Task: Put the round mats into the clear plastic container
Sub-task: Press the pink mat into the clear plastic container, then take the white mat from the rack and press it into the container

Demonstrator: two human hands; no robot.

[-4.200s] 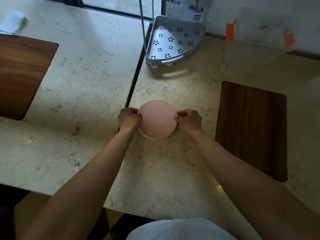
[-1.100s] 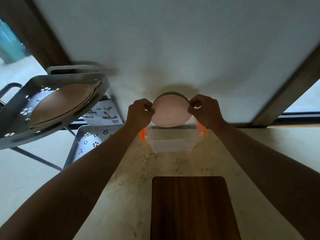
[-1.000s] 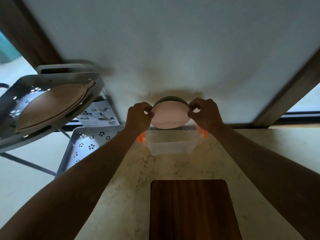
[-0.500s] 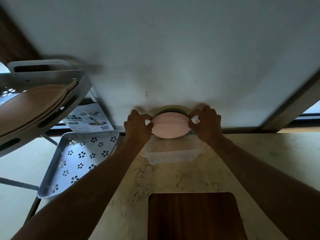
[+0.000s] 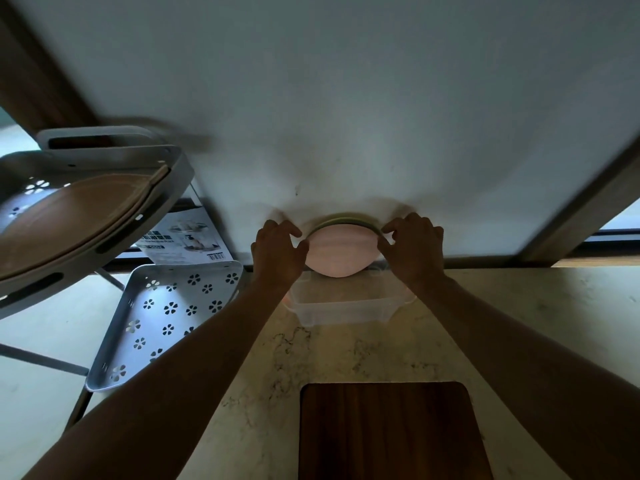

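A stack of round mats (image 5: 341, 252), pink in front with a green edge showing behind it, stands on edge in the back of the clear plastic container (image 5: 346, 308). The container sits on the marble counter against the white wall. My left hand (image 5: 278, 252) pinches the stack's left edge and my right hand (image 5: 412, 249) pinches its right edge. The mats bow slightly between my fingers. Their lower part dips below the container's rim.
A grey perforated corner rack (image 5: 162, 317) stands left of the container, its upper shelf (image 5: 79, 216) carrying a brown mat. A printed box (image 5: 183, 242) leans behind it. A dark wooden inlay (image 5: 388, 431) lies in the counter in front of me.
Since a second ago my hands have lowered the mat stack from above the container down into it. Four seconds ago the mats lay flat on the counter between my hands.
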